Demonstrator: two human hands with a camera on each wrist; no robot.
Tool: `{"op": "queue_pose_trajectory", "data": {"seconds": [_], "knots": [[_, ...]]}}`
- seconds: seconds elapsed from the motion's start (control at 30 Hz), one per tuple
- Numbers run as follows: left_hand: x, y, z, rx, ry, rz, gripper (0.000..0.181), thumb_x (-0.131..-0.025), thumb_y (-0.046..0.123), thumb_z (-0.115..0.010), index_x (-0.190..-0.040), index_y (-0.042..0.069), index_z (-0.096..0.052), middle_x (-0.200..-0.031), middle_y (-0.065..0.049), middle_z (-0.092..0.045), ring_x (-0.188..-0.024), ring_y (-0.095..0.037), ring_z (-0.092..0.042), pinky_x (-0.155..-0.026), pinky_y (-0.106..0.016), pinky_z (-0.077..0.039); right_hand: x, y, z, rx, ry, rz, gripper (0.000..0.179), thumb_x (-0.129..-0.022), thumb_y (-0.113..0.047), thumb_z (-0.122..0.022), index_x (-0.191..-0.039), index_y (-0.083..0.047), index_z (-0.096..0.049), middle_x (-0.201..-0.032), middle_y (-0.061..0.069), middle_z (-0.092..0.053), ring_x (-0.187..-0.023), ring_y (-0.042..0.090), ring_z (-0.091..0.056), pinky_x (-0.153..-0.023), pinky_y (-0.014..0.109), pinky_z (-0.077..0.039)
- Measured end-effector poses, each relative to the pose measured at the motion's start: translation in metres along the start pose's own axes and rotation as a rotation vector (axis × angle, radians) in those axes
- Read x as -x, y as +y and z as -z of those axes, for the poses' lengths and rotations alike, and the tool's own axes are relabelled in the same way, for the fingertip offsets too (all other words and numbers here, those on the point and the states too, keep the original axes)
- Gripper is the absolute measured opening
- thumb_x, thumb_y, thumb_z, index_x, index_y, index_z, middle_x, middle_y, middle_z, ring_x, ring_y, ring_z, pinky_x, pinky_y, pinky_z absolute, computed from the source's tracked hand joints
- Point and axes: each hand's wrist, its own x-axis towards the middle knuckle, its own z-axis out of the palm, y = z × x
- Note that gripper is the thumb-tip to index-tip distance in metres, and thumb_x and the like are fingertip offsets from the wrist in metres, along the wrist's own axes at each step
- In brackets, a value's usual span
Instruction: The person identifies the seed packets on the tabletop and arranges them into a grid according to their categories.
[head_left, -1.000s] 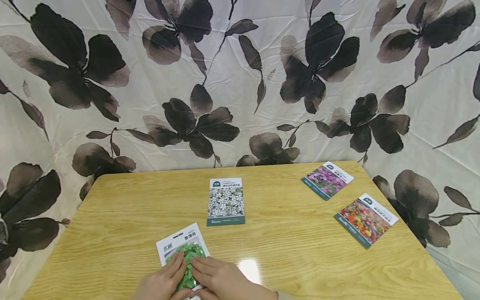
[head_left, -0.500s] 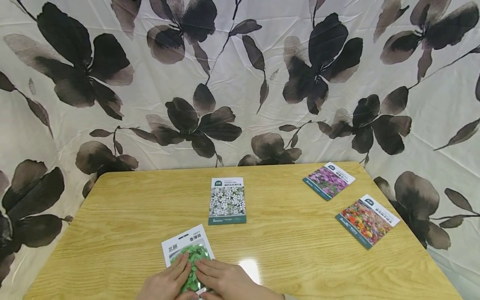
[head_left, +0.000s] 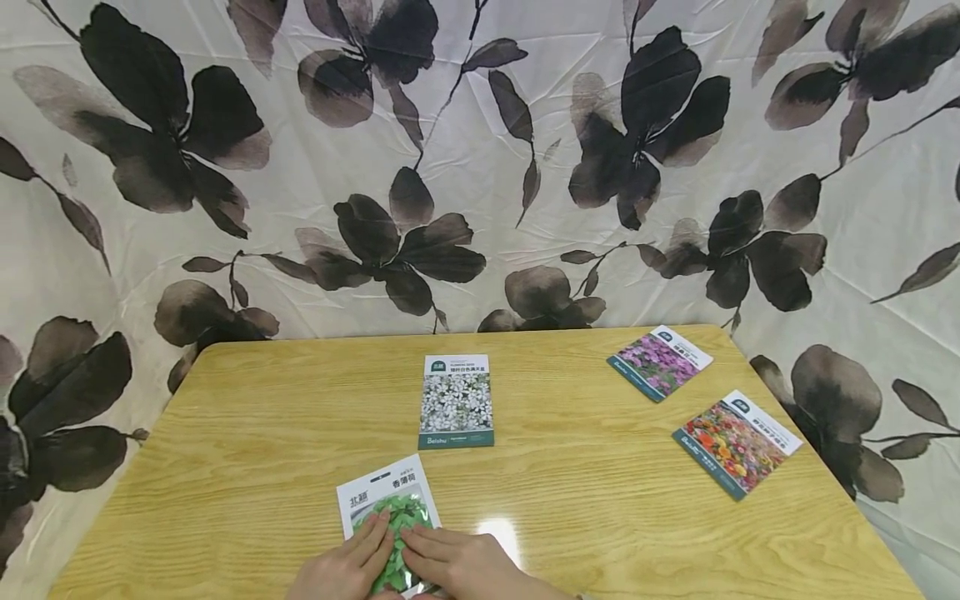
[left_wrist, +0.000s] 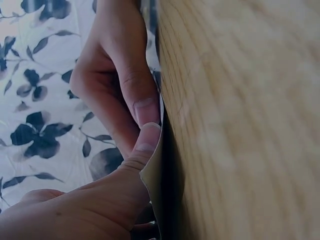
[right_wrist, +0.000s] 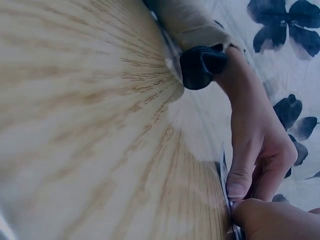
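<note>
A white seed packet (head_left: pixel 384 482) with green leaves printed on it lies tilted at the table's near side in the head view. My left hand (head_left: pixel 347 567) rests on its left part, and my right hand (head_left: pixel 463 563) on its right. Straight fingers of both press on the printed face, fingertips close together. In the left wrist view, the left thumb (left_wrist: pixel 145 142) meets the right thumb (left_wrist: pixel 146 110) on top of the packet. The packet's edge (left_wrist: pixel 152 177) bends up off the table there. The packet's lower end is mostly hidden by the hands.
A white-flower seed packet (head_left: pixel 456 402) lies just beyond the hands. At the right are a purple-flower packet (head_left: pixel 660 363) and an orange-flower packet (head_left: pixel 738 445). A floral cloth (head_left: pixel 502 192) hangs behind the wooden table (head_left: pixel 247 450).
Both hands and the leaf packet have shifted slightly right and toward me in the head view. The whole view has drifted a little as well. The other packets keep their places on the table.
</note>
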Motion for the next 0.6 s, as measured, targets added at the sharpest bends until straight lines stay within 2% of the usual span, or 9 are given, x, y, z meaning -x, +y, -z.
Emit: {"op": "queue_pose_trajectory", "data": {"seconds": [0.13,0.3,0.43,0.53,0.6], "knots": [[-0.001,0.001,0.0,-0.043,0.017,-0.029,0.074,-0.093,0.067,-0.049,-0.11,-0.001,-0.074,-0.121,-0.016,-0.068,-0.105,-0.028,-0.068,-0.065,-0.023,-0.056,0.003,0.0,0.002,-0.025,-0.016,-0.01,0.047,-0.095,-0.044,-0.062,-0.131,-0.014,-0.067,-0.138,0.002,-0.059,-0.128,0.012,-0.054,-0.099,0.017,-0.043],[-0.003,0.005,-0.001,-0.039,0.032,-0.041,0.068,-0.093,0.062,-0.055,-0.108,-0.001,-0.075,-0.121,-0.017,-0.068,-0.104,-0.028,-0.068,-0.067,-0.023,-0.057,0.007,0.004,0.003,-0.038,-0.007,-0.004,0.05,-0.091,-0.047,-0.064,-0.129,-0.015,-0.068,-0.138,0.002,-0.059,-0.125,0.01,-0.056,-0.097,0.016,-0.044],[-0.004,0.008,-0.002,-0.038,0.05,-0.049,0.059,-0.091,0.055,-0.063,-0.107,-0.001,-0.075,-0.121,-0.018,-0.068,-0.104,-0.027,-0.069,-0.069,-0.024,-0.058,0.009,0.005,0.005,-0.154,0.023,-0.034,0.051,-0.086,-0.046,-0.071,-0.126,-0.015,-0.07,-0.135,0.003,-0.061,-0.121,0.012,-0.059,-0.094,0.017,-0.047],[-0.005,0.009,-0.003,-0.036,0.055,-0.058,0.058,-0.091,0.054,-0.063,-0.107,0.0,-0.076,-0.121,-0.017,-0.068,-0.105,-0.027,-0.069,-0.069,-0.025,-0.058,0.011,0.006,0.006,-0.236,0.041,-0.053,0.046,-0.087,-0.041,-0.071,-0.124,-0.015,-0.071,-0.134,0.004,-0.061,-0.119,0.012,-0.06,-0.095,0.019,-0.046],[-0.005,0.01,-0.003,-0.033,0.065,-0.065,0.06,-0.092,0.057,-0.06,-0.106,0.0,-0.076,-0.12,-0.017,-0.068,-0.104,-0.026,-0.069,-0.068,-0.024,-0.058,0.013,0.007,0.005,-0.236,0.056,-0.036,0.042,-0.089,-0.039,-0.069,-0.123,-0.014,-0.072,-0.133,0.005,-0.062,-0.119,0.012,-0.06,-0.095,0.019,-0.046]]}}
